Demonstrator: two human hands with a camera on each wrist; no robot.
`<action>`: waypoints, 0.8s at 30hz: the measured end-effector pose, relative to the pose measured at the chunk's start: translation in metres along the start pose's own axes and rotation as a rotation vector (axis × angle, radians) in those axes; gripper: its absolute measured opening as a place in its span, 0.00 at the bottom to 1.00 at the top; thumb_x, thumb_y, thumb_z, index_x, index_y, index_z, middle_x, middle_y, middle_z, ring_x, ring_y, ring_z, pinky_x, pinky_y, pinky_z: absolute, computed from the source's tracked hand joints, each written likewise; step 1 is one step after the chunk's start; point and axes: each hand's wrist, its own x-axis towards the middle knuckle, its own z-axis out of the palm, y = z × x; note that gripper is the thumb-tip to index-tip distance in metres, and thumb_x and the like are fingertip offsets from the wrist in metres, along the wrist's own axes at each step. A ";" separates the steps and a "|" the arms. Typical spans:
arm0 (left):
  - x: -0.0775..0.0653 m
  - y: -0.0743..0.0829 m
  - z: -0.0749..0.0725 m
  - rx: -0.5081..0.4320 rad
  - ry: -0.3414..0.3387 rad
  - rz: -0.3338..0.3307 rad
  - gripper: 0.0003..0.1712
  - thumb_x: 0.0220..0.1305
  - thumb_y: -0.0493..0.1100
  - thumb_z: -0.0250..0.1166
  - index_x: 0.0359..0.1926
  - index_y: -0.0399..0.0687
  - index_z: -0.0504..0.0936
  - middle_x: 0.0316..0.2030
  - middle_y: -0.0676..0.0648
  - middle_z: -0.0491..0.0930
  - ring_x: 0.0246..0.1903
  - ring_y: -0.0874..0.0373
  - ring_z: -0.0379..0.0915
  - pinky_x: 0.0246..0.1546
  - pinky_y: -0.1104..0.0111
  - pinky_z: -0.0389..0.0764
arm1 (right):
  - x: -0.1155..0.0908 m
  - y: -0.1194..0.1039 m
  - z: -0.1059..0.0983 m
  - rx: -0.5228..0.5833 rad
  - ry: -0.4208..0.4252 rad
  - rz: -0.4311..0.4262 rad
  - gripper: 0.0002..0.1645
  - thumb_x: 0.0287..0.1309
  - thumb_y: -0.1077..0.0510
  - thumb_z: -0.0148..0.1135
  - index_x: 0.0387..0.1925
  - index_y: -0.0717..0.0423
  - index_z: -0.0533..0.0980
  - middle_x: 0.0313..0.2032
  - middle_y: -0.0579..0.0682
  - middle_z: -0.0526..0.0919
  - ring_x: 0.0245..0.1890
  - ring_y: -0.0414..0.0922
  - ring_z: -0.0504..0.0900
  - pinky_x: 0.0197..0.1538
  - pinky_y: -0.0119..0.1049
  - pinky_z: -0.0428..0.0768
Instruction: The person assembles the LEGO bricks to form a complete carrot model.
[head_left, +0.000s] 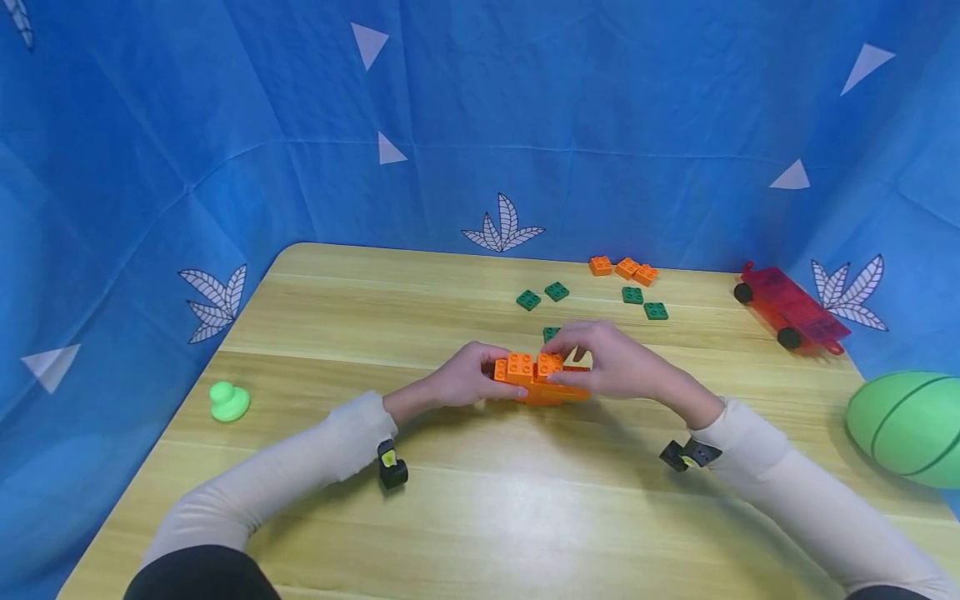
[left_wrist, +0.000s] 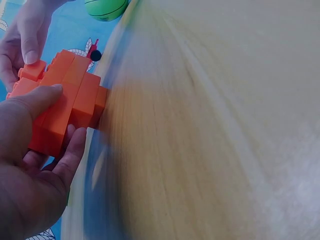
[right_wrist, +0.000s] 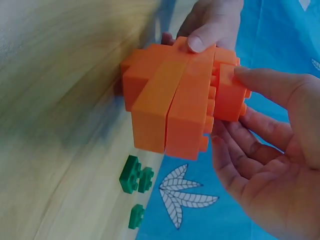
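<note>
An orange brick assembly (head_left: 543,393), wider at its upper layers and stepped in toward the bottom, is held above the table between both hands. My left hand (head_left: 471,377) grips its left end, with the thumb (left_wrist: 47,96) along the near side and fingers beneath. My right hand (head_left: 611,360) pinches a small orange brick (right_wrist: 231,92) between thumb and fingers at the assembly's studded top. That brick sits against the studs; whether it is fully pressed down I cannot tell. A green brick (head_left: 551,334) lies just behind the right hand, partly hidden by it.
Several green bricks (head_left: 557,291) and three loose orange bricks (head_left: 601,266) lie toward the table's back edge. A red toy car (head_left: 795,308) stands at the back right, near a green ball (head_left: 909,429). A small light-green toy (head_left: 228,402) sits at the left edge.
</note>
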 end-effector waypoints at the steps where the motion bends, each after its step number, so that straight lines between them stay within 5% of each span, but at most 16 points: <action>1: 0.000 0.000 0.000 -0.001 -0.001 0.000 0.20 0.62 0.43 0.76 0.55 0.46 0.86 0.47 0.47 0.88 0.40 0.58 0.79 0.48 0.70 0.83 | 0.001 0.000 0.001 -0.001 -0.005 0.002 0.16 0.60 0.54 0.74 0.50 0.52 0.86 0.43 0.43 0.89 0.42 0.42 0.84 0.46 0.45 0.87; 12: 0.000 0.002 0.000 0.000 -0.012 0.008 0.19 0.62 0.43 0.75 0.53 0.45 0.86 0.46 0.47 0.88 0.40 0.57 0.79 0.48 0.70 0.82 | 0.003 -0.002 0.004 -0.016 -0.039 0.027 0.18 0.61 0.54 0.74 0.52 0.52 0.85 0.43 0.44 0.88 0.43 0.40 0.84 0.46 0.38 0.87; 24: 0.001 0.000 0.000 0.011 -0.010 0.001 0.19 0.62 0.43 0.75 0.54 0.47 0.86 0.46 0.50 0.88 0.40 0.57 0.79 0.48 0.69 0.83 | 0.006 -0.009 0.001 -0.057 -0.048 0.006 0.17 0.59 0.56 0.75 0.49 0.58 0.87 0.42 0.50 0.89 0.41 0.45 0.86 0.47 0.45 0.87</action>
